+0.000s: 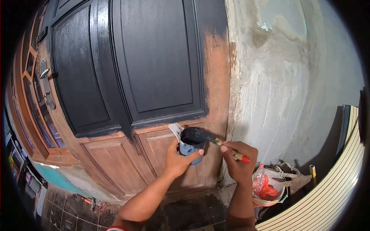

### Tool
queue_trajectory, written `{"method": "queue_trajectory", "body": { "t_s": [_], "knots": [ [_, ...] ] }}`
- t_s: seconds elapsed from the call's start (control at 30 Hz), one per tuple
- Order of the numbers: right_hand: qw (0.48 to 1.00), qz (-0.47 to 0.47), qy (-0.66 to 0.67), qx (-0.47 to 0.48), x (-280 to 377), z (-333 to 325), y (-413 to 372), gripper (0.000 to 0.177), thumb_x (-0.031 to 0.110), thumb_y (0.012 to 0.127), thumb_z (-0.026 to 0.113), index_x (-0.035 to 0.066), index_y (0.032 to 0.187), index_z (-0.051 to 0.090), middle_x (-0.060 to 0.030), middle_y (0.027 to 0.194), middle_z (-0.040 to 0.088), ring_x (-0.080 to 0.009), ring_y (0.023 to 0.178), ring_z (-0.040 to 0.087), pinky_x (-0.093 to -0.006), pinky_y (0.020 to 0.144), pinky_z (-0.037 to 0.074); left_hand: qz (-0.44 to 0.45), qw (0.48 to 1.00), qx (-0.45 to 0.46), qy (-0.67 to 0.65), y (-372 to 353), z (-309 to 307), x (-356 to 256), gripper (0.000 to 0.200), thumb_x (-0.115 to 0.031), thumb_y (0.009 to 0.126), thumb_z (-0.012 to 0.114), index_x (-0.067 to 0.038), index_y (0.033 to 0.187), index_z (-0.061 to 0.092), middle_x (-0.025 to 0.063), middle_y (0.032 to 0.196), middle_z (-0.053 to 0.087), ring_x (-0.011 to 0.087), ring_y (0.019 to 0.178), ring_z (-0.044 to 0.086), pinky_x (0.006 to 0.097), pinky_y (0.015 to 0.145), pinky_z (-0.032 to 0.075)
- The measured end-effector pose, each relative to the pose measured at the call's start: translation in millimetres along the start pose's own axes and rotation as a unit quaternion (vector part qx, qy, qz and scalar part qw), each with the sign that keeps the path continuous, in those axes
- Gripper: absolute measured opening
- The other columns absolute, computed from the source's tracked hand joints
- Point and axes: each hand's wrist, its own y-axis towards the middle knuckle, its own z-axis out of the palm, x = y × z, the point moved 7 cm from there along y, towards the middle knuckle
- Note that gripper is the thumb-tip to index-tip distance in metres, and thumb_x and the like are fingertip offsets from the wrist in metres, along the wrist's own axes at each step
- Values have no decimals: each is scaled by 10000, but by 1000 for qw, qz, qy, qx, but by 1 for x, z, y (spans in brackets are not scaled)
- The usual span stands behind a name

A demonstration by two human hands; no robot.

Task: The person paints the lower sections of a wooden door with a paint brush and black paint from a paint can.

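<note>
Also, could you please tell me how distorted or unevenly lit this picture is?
Head view: strong fisheye, door edges bowed, corners black; a brighter patch high on the wall; the left hand with cup and right hand with brush look sharp.

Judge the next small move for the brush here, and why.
Probably the right hand should lift the brush from the cup in the left hand toward the lower panel: the bristles sit in black paint, and that panel is bare wood.
</note>
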Motion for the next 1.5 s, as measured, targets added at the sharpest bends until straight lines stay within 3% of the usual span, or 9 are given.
{"method": "queue_trajectory", "body": {
  "t_s": [0.27,0.5,0.83,0.97,1.1,1.2,1.27,1.37,1.5],
  "knots": [
    [999,-25,1,30,2,8,-3,160,25,887,855,-21,1032,807,-178,931,809,-258,789,785,-317,741,586,17,999,-34,-32,4,-4,0,594,-172,826,964,-15,1321,674,88,1205,757,190,1097,716,365,1002,568],
    [993,81,-6,-85,-4,-5,-4,206,76,975,809,-65,1124,800,-112,944,804,-115,852,716,-278,789,567,-16,996,-30,-85,1,0,24,591,-133,817,964,-18,1319,675,86,1203,757,194,1092,715,363,985,572],
    [985,-48,-51,-158,-5,27,114,285,184,1013,794,-61,1158,804,-133,1026,821,-140,948,741,-293,881,572,-27,990,43,-128,6,-35,32,639,-113,822,952,-44,1374,637,79,1251,736,191,1140,700,364,1013,563],
    [979,-55,-162,-109,-44,38,90,254,181,998,805,-24,1146,824,-164,1005,833,-149,906,758,-311,843,588,7,991,47,-122,8,-58,20,648,-125,820,950,-43,1380,633,79,1252,737,195,1154,704,361,1016,565],
    [979,24,-194,61,-98,31,-6,181,147,981,795,-9,1058,844,-147,923,824,-143,829,752,-321,776,590,37,989,47,-133,13,-76,9,656,-88,799,944,-28,1379,642,96,1279,743,226,1185,703,390,1059,556],
    [949,161,-195,188,-140,21,-11,168,156,991,766,11,990,850,-110,854,811,-129,762,736,-309,730,581,44,991,46,-115,16,-81,15,667,-104,796,945,-31,1383,637,96,1282,741,224,1182,705,382,1058,554],
    [927,146,-230,257,-125,31,41,257,218,1008,737,44,834,813,-68,729,767,-133,637,674,-329,645,560,41,993,47,-104,17,-82,19,683,-140,788,958,-43,1383,637,93,1276,743,213,1163,714,363,1034,565],
    [945,36,-269,184,-77,36,164,379,329,1002,736,30,769,749,-129,681,707,-156,615,662,-364,609,515,69,990,45,-115,18,-79,15,681,-141,788,961,-37,1379,640,94,1273,745,214,1162,716,373,1027,570],
    [982,-96,-160,-12,43,37,247,276,263,1005,766,-4,1013,832,-106,814,794,-141,766,734,-311,737,565,49,987,58,-144,16,-75,12,668,-135,790,959,-36,1369,640,87,1254,744,210,1143,712,383,1019,575]
  ]
}}
